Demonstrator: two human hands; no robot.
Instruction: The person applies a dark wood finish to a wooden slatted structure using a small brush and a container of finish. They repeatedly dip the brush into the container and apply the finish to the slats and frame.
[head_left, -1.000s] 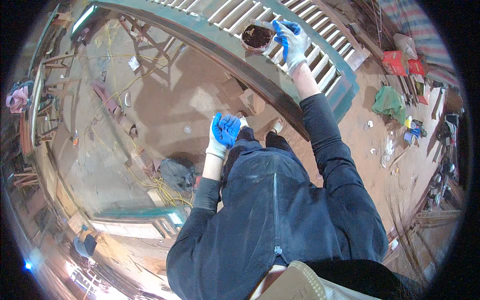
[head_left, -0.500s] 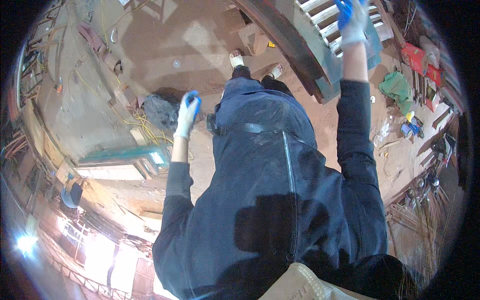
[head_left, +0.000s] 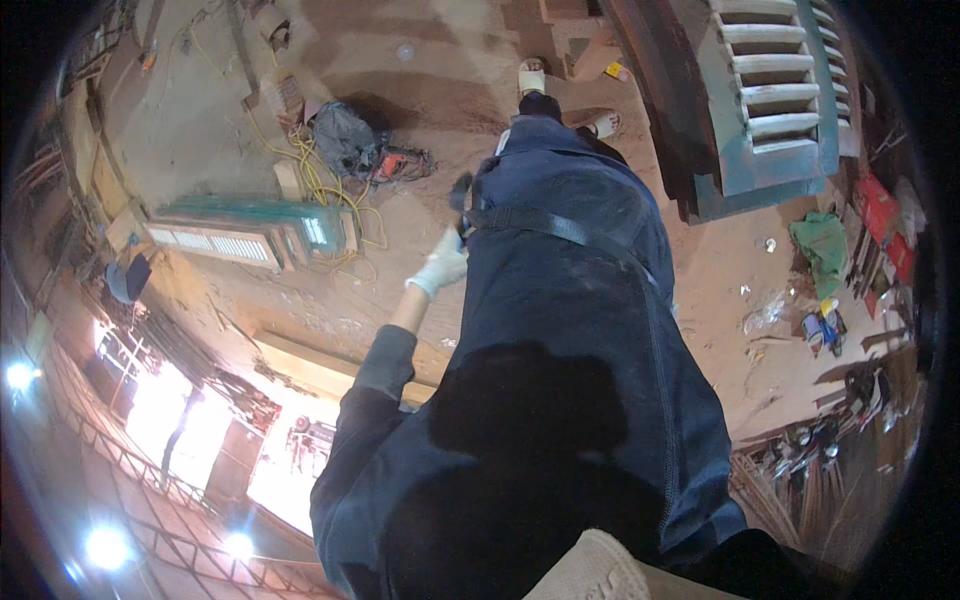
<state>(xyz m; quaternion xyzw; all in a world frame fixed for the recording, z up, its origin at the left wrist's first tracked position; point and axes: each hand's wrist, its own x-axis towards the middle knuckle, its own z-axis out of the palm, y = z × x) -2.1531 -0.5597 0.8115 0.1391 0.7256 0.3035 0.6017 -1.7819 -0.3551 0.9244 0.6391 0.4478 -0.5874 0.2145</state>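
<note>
Head: left hand (head_left: 443, 264) near black strap (head_left: 545, 224)

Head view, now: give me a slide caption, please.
Gloved left hand beside the wearer's dark clothing, with a green-framed slatted panel at upper right.

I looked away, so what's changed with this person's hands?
The left hand turned its blue palm away and moved beside the left hip near the belt. The right hand left the slatted green panel and is out of view. The green cloth stayed put.
</note>
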